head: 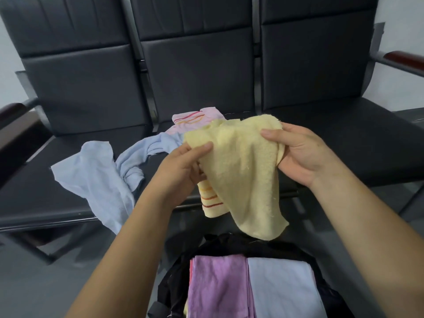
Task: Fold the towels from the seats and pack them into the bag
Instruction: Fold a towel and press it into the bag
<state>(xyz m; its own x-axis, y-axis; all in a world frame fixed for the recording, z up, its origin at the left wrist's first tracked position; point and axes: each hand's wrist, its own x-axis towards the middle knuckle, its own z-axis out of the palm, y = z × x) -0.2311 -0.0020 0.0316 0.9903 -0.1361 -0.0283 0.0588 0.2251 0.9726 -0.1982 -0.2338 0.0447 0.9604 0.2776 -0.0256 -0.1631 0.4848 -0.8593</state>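
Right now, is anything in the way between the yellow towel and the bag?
Nothing visible. The left hand and right hand hold the yellow towel in the air just beyond the open bag. A folded purple towel and a white towel already lie inside, but nothing covers the opening.

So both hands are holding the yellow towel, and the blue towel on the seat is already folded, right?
Not quite. The head view shows the blue towel lying crumpled and unfolded on the seat. The rest is right: the left hand and the right hand both hold the yellow towel.
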